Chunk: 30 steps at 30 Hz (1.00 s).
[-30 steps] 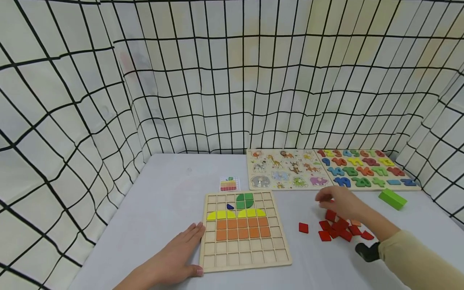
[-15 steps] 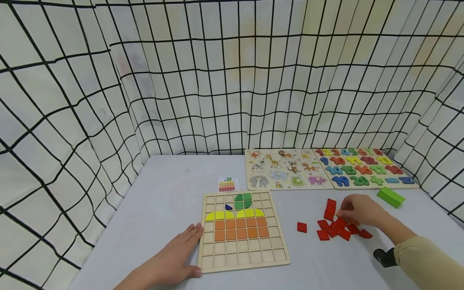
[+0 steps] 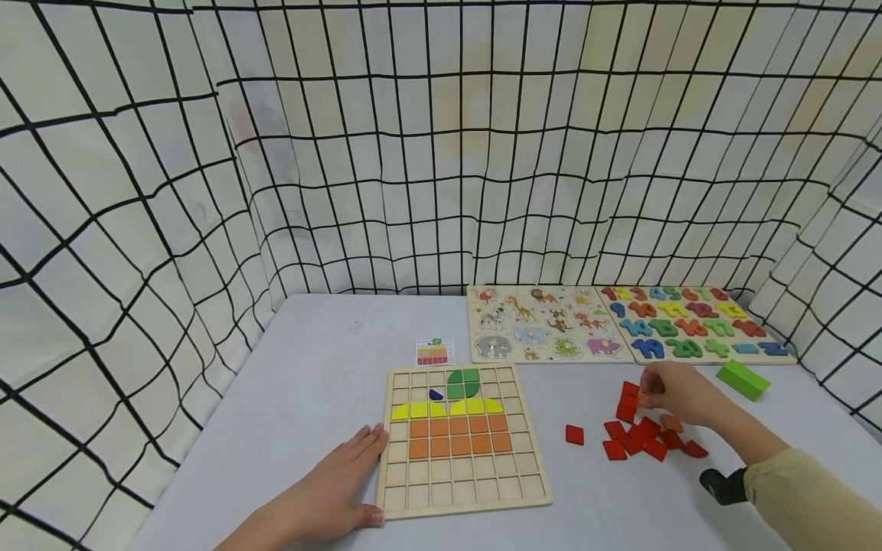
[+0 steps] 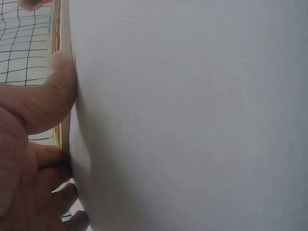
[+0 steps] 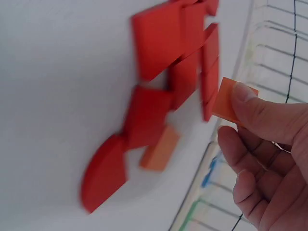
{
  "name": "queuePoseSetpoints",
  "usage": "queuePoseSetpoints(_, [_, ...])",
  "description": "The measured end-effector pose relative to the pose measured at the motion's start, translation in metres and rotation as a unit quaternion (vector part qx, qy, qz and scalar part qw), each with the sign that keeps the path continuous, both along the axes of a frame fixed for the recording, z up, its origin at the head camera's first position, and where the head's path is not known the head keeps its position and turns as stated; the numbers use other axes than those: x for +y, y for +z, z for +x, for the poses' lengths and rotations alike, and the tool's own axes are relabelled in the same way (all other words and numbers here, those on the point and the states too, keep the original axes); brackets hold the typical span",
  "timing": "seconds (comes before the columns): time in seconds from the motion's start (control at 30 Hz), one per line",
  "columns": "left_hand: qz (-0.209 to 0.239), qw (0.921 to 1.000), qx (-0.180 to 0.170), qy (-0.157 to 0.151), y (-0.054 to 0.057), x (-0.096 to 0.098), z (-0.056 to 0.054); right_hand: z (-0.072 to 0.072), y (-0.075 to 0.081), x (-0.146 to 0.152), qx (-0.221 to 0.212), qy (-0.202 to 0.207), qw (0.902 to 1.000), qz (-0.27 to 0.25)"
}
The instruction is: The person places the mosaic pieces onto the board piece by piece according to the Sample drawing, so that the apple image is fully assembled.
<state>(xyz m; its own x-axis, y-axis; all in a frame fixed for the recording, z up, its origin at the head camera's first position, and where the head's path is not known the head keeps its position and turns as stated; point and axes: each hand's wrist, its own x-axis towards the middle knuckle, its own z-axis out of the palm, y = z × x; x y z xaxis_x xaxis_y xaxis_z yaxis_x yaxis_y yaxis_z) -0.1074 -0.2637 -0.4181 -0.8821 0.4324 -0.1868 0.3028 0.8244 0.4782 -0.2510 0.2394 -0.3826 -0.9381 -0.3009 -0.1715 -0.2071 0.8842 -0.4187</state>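
Note:
My right hand (image 3: pixel 678 394) pinches an orange square tile (image 5: pixel 225 101) between thumb and fingers, above the far end of a loose pile of red tiles (image 3: pixel 644 440). Another orange tile (image 5: pixel 160 148) lies at the pile's edge. On the left, my left hand (image 3: pixel 338 486) rests flat against the side of a wooden grid board (image 3: pixel 468 490), thumb at its near corner. Two rows of orange squares (image 3: pixel 459 445) fill cells in the board's middle. Above them sit yellow pieces (image 3: pixel 418 410), green pieces (image 3: pixel 463 384) and a small dark blue piece (image 3: pixel 436 395).
A small pattern card (image 3: pixel 434 352) lies behind the board. Farther back are an animal puzzle (image 3: pixel 544 325) and a number puzzle (image 3: pixel 689 325), with a green block (image 3: pixel 743 380) in front. One red tile (image 3: pixel 575 435) lies apart from the pile. Black netting (image 3: pixel 441 161) encloses the table.
My right hand has gone right to the red pile and come back slightly up and left, lifting an orange tile. My left hand stays at the board's side.

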Motion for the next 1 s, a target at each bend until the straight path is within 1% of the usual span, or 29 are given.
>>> queuePoseSetpoints(0.1, [-0.003,1.0,0.001,0.001,0.001,-0.001,0.0,0.001,0.005,-0.025,0.022,0.028,0.9992,-0.016])
queuePoseSetpoints(0.2, [-0.004,1.0,0.0,0.003,0.001,-0.001,0.0,0.004,0.005,-0.063,0.03,0.065,0.9966,-0.042])
queuePoseSetpoints(0.27, [-0.002,1.0,-0.001,0.005,0.002,-0.001,0.0,0.006,0.005,-0.094,0.027,0.094,0.9932,-0.062])
queuePoseSetpoints(0.37, [0.005,1.0,0.0,0.005,0.002,-0.001,0.001,0.009,0.004,-0.143,0.012,0.134,0.9872,-0.086])
queuePoseSetpoints(0.53, [0.015,0.9999,0.005,-0.001,0.002,0.0,0.002,0.015,-0.001,-0.219,-0.001,0.192,0.9766,-0.098])
queuePoseSetpoints(0.63, [0.017,0.9998,0.006,-0.002,0.001,-0.001,0.003,0.018,-0.004,-0.255,0.002,0.223,0.9688,-0.107])
queuePoseSetpoints(0.7, [0.016,0.9998,0.007,-0.002,0.001,-0.001,0.003,0.021,-0.006,-0.273,0.008,0.235,0.9655,-0.111])
queuePoseSetpoints(0.8, [0.016,0.9998,0.013,-0.004,0.001,-0.002,0.003,0.024,-0.008,-0.295,0.018,0.237,0.9645,-0.116])
queuePoseSetpoints(0.9, [0.013,0.9997,0.02,-0.007,0.001,-0.002,0.004,0.026,-0.01,-0.31,0.028,0.229,0.968,-0.1])
queuePoseSetpoints(1.0, [0.01,0.9995,0.028,-0.013,0.002,-0.003,0.004,0.028,-0.012,-0.32,0.027,0.219,0.9724,-0.077])
